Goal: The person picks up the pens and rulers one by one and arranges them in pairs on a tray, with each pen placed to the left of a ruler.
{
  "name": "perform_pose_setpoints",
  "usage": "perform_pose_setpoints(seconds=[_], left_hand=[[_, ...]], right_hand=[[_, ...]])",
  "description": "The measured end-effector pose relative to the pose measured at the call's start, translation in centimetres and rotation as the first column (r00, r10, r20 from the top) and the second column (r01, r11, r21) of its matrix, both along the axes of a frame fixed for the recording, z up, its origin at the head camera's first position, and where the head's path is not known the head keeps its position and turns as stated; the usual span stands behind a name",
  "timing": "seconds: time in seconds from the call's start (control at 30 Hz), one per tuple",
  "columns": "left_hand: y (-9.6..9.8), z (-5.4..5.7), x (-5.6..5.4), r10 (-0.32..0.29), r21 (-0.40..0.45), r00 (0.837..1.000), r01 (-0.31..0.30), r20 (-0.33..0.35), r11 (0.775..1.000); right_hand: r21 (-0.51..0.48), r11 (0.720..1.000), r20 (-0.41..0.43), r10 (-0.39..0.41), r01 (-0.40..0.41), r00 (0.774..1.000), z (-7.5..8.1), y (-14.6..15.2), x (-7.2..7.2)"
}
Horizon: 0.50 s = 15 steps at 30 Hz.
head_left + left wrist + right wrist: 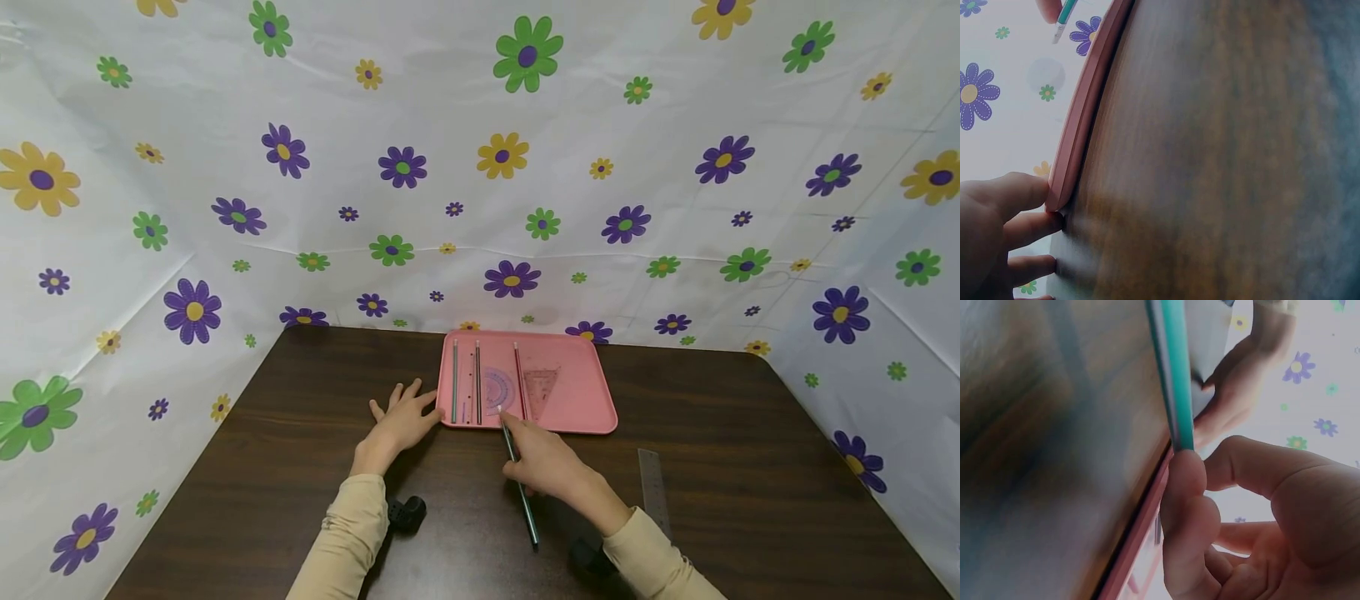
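My left hand (401, 427) touches the left front corner of a pink tray (585, 383), thumb on its rim and fingers spread. In the left wrist view that thumb and a finger (1034, 228) meet the tray's corner. My right hand (546, 457) pinches a green pencil (522, 492) over the tray's front edge, its white end toward the tray. In the right wrist view the pencil (1175, 375) is held between thumb and fingers. On the tray lie another green pencil (454, 383), a dark pencil (478, 383), a red pencil (519, 375), a protractor (498, 388) and a set square (542, 388).
A metal ruler (653, 487) lies on the dark wooden table (300, 425), right of my right forearm. A narrow clear strip (470, 387) lies on the tray between two pencils. A flowered sheet (450, 192) rises behind the table and along its sides.
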<state>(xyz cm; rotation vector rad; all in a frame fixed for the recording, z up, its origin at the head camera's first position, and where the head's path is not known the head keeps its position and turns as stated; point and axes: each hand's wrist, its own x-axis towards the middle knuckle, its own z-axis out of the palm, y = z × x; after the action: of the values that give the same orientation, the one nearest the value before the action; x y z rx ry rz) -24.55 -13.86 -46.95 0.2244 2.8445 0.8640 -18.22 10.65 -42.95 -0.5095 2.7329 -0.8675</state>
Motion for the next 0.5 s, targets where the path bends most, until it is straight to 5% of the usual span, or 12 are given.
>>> perform_pose_setpoints(seconds=[0.5], left_hand=[[-0.2, -0.3, -0.2, 0.0, 0.001, 1.0, 0.0, 0.007, 1.0]], right_hand=[[-0.017, 0.992, -0.042, -0.128, 0.127, 0.991, 0.8, 2.7, -3.0]])
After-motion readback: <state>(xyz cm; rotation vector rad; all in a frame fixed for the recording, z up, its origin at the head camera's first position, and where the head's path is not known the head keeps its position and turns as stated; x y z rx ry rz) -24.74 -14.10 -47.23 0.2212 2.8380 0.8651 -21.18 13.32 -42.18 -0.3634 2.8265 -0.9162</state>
